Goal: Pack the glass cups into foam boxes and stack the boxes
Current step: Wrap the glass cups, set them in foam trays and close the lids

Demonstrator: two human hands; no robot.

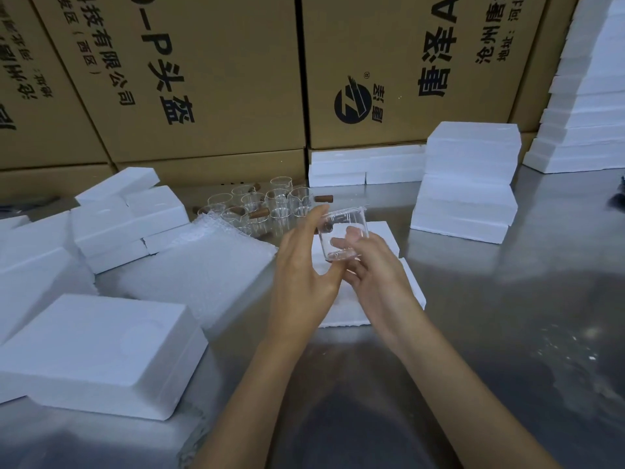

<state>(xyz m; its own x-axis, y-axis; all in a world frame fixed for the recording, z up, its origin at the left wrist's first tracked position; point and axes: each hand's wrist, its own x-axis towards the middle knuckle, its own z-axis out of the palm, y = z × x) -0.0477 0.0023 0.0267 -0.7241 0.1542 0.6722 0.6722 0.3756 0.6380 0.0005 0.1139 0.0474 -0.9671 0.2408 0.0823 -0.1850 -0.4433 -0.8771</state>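
Hands meet over the steel table (507, 316), both on one glass cup (343, 236). Left hand (304, 269) curls round its left side, thumb under the base; right hand (375, 269) grips from below, fingertips showing through the glass. Cup is tilted, held above an open foam box (378, 292). More cups (267, 204) stand behind near cartons (220, 79). Stacked foam boxes (470, 177) sit right, foam lids (101, 353) left.
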